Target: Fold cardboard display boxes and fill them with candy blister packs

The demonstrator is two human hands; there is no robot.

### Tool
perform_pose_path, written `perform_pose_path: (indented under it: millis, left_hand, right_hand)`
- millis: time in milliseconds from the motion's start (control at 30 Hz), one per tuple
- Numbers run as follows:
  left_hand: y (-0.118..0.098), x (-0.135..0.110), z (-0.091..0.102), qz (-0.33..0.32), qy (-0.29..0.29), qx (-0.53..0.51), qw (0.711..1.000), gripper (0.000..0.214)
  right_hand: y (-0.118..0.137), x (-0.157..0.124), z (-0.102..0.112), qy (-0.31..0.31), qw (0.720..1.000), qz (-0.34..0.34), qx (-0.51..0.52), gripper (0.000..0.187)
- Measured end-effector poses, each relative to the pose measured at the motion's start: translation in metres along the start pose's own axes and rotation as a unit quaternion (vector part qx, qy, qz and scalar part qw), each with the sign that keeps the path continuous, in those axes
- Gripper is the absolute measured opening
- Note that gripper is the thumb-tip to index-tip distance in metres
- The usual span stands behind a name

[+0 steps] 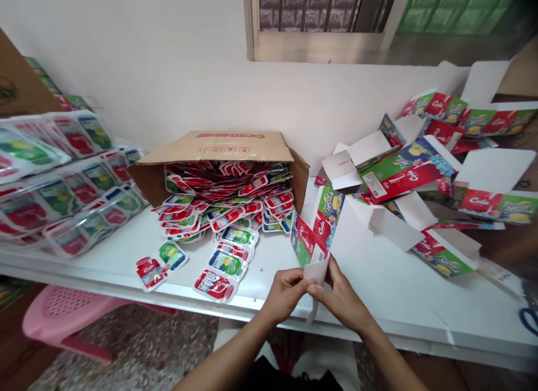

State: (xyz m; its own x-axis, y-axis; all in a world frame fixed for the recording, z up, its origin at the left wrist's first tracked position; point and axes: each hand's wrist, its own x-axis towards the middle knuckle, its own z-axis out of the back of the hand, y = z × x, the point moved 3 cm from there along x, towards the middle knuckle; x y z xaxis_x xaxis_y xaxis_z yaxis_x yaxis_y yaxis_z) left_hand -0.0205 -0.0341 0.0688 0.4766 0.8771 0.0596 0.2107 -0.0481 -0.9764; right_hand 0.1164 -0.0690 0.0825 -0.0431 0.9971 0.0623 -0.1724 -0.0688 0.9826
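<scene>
Both my hands meet at the near edge of the white table (378, 290). My left hand (286, 293) and my right hand (340, 298) pinch the white flaps of a small printed carton (313, 242), red and green outside, white inside. The carton stands partly folded, its open end toward me. Just left of my hands lie loose soda-print sachets (221, 265).
A brown cardboard box (218, 147) lies on its side, spilling sachets. Bagged sachet packs (59, 178) pile up at the left. Flat and half-folded cartons (420, 172) heap at the right. A pink plastic stool (63, 318) stands under the table.
</scene>
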Motion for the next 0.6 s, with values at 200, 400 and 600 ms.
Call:
perform_pose_path:
  millis: [200, 400, 600]
  left_hand:
    - [-0.015, -0.001, -0.006, -0.057, 0.045, 0.022, 0.997, 0.047]
    - [-0.024, 0.010, 0.004, -0.154, 0.036, 0.169, 0.973, 0.095]
    - [-0.035, 0.014, 0.006, -0.191, -0.055, 0.278, 0.940, 0.093]
  right_hand:
    - [0.010, -0.005, -0.003, 0.024, 0.998, 0.007, -0.052, 0.090]
    - [0.022, -0.013, -0.002, 0.065, 0.982, 0.083, -0.159, 0.042]
    - [0.027, -0.019, 0.011, -0.026, 0.958, 0.070, -0.277, 0.036]
